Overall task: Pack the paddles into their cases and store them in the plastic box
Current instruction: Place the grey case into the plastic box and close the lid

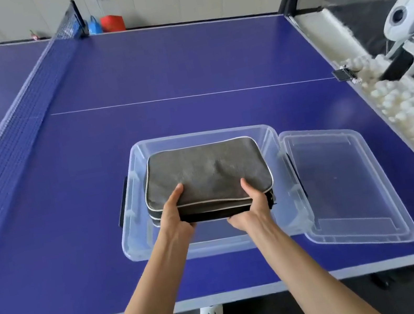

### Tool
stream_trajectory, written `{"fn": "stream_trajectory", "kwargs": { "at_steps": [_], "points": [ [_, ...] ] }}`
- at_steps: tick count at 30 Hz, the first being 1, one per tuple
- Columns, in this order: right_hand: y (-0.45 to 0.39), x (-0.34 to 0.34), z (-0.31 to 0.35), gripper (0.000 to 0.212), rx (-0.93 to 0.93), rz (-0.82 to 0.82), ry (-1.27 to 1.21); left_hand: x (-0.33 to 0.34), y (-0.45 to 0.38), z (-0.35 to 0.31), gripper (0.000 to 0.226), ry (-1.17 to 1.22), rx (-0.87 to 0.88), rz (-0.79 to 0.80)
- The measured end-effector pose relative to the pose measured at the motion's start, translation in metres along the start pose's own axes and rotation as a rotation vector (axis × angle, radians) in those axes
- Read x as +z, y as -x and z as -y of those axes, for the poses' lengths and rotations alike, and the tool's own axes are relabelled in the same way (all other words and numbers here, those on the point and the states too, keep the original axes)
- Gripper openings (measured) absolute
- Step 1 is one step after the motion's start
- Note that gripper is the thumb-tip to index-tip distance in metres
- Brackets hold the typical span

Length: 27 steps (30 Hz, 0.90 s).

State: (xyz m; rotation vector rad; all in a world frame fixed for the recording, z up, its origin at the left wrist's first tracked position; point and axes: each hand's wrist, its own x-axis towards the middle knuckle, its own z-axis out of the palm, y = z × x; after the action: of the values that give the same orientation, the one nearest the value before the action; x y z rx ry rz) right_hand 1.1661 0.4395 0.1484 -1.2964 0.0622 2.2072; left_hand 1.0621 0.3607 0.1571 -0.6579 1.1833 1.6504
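Grey fabric case (pixel 207 173) with white piping, zipped, sits over the clear box (pixel 130 170) mid-tabletop (pixel 184 64). A second dark case edge shows just beneath it at the near side, so it looks like two stacked. Left hand (pixel 174 212) grips the near-left corner, thumb on top, fingers under. Right hand (pixel 253 204) grips the near-right corner the same way. The near end looks lifted and the far end down inside the box; whether it touches the floor of the box, can't tell.

Step in hand, as judged: lowering the stack into the box. Do it well: keep it level, centre it between the side walls, slide the fingers out from under last so the near edge doesn't drop.

Room: slim gaps at the left and right walls, more at the near wall where the hands work. Lid (pixel 344 188) lies open-side up, touching the box on the right, ready for closing. Net (pixel 14 121) well to the left; tabletop edge near the person.
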Motion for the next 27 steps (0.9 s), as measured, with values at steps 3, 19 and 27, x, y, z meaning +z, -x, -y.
{"fn": "stream_trajectory", "kwargs": {
  "at_steps": [3,19,27],
  "points": [
    [-0.022,0.005,-0.002,0.036,0.03,-0.164,-0.046,0.006,-0.024,-0.008,0.018,-0.016,-0.084,-0.018],
    [-0.092,0.013,0.02,0.042,-0.012,-0.473,-0.021,0.024,-0.093,0.012,0.012,0.096,-0.198,-0.082],
    [-0.104,0.006,0.021,0.05,0.122,-0.361,0.224,0.019,-0.115,0.016,0.042,0.036,-0.14,-0.17]
  ]
}}
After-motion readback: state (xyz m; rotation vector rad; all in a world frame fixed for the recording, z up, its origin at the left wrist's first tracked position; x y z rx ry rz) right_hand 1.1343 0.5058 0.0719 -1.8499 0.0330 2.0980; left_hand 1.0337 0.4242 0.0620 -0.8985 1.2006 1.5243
